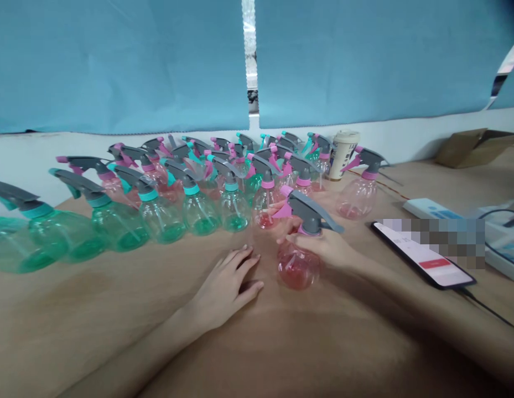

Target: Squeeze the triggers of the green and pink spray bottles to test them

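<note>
My right hand (318,243) is wrapped round the neck of a pink spray bottle (298,271) with a grey and pink trigger head. The bottle stands about upright at the middle of the table, its nozzle turned to the left. To its left, my left hand (229,287) lies flat on the tabletop, fingers spread, holding nothing. Just beyond it is a row of green spray bottles (201,213) with grey and teal heads. Another pink spray bottle (357,196) stands apart, behind and right of the held one.
More pink and green spray bottles crowd behind the front row. A paper cup (343,155) stands at the back. On the right lie a phone (410,249) with a cable, a white power strip (439,209) and a cardboard box (472,149). Blue sheeting (124,66) covers the wall.
</note>
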A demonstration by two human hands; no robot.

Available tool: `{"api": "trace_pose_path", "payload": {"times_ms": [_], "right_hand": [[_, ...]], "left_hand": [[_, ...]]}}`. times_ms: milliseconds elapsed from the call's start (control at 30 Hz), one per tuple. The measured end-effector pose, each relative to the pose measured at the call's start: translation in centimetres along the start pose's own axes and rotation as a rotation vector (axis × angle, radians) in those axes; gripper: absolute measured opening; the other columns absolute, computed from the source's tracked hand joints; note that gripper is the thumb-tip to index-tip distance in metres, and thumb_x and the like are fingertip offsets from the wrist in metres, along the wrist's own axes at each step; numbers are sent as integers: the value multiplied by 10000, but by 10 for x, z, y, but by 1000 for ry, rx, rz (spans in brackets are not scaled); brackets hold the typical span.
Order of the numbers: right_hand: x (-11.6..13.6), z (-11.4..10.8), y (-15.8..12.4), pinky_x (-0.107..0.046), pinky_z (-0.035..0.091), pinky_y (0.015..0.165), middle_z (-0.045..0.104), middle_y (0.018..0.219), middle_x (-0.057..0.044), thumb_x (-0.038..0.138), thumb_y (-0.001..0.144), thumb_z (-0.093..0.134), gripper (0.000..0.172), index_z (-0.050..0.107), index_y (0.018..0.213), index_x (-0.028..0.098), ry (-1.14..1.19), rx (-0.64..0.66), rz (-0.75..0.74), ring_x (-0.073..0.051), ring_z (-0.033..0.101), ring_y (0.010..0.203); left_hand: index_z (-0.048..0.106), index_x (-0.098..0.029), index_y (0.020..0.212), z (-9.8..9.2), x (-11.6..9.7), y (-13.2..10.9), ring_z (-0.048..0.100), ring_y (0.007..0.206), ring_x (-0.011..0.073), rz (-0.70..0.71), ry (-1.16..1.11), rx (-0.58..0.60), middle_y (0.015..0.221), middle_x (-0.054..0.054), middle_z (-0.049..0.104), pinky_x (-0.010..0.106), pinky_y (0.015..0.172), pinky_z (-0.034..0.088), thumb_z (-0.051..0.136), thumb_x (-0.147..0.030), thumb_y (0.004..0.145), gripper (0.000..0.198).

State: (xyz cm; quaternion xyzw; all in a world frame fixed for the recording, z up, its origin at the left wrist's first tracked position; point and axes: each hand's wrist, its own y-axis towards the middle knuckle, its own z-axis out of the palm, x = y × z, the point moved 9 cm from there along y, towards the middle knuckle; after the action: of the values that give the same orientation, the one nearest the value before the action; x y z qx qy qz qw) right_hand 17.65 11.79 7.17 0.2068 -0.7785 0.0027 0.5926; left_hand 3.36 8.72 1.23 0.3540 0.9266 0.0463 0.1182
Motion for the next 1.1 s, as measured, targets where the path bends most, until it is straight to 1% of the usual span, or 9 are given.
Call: {"api": "trace_pose_path", "payload": {"times_ms": [133, 233, 333, 433, 633, 733, 833, 1000, 1100], "right_hand": [[0, -2, 0, -371, 443, 794, 616, 738, -16, 229, 694, 527, 66, 521, 628, 219, 10, -10, 24, -193, 603, 795], [1, -3, 0, -363, 453, 779, 620, 724, -14, 208, 693, 527, 51, 550, 649, 220, 3, -16, 15, -187, 603, 775], [2, -3, 0, -356, 455, 772, 635, 741, -22, 202, 702, 524, 73, 593, 679, 213, -30, -9, -4, -185, 594, 762], [-1, -3, 0, -359, 462, 777, 633, 747, -23, 209, 710, 523, 76, 592, 681, 214, -34, -13, -14, -191, 595, 773], [-6, -2, 0, -371, 461, 817, 617, 768, -25, 204, 712, 535, 31, 562, 705, 217, 31, -7, -30, -197, 597, 803], [-6, -2, -1, -359, 464, 799, 617, 762, -32, 206, 706, 531, 28, 548, 689, 221, 63, -1, -18, -196, 603, 789], [-8, -3, -1, -360, 468, 776, 614, 749, -19, 202, 690, 533, 26, 536, 701, 225, 101, -27, 7, -199, 614, 796], [-5, -3, -1, -353, 441, 783, 626, 763, -17, 190, 706, 517, 52, 540, 665, 212, -4, -19, 9, -185, 593, 788], [-4, -4, -1, -357, 434, 794, 637, 770, -21, 198, 710, 516, 69, 538, 649, 221, -26, -18, 14, -194, 589, 801]], "left_hand": [[396, -202, 1300, 0, 1, 0, 305, 1261, 236, -6, 13, 6, 1381, 73, 357, 396, 1028, 253, 405, -458, 894, 480], [397, -203, 1300, 0, 1, 1, 304, 1261, 237, -6, 14, 6, 1374, 76, 367, 398, 1025, 257, 406, -458, 895, 479], [392, -208, 1304, -1, 0, 1, 312, 1256, 245, 2, 5, 0, 1367, 77, 377, 407, 1016, 270, 412, -451, 892, 478], [393, -209, 1303, 0, 0, 1, 312, 1257, 249, 6, 5, -2, 1366, 76, 378, 410, 1016, 269, 413, -443, 893, 472], [399, -208, 1296, 0, 0, 1, 319, 1251, 243, 5, 13, -10, 1358, 76, 387, 405, 1017, 267, 404, -456, 894, 472], [404, -206, 1292, 0, 0, 1, 321, 1249, 241, 0, 17, -6, 1355, 76, 390, 401, 1017, 267, 405, -459, 893, 472], [409, -202, 1289, 0, -1, 2, 315, 1254, 240, -3, 16, 1, 1358, 78, 387, 397, 1019, 264, 402, -458, 896, 469], [414, -196, 1285, 1, -2, 2, 298, 1265, 240, 3, 8, 3, 1368, 77, 376, 393, 1029, 249, 419, -444, 894, 463], [409, -194, 1289, 1, -1, 1, 290, 1270, 233, 0, 20, 1, 1376, 81, 365, 387, 1030, 248, 420, -444, 895, 467]]}}
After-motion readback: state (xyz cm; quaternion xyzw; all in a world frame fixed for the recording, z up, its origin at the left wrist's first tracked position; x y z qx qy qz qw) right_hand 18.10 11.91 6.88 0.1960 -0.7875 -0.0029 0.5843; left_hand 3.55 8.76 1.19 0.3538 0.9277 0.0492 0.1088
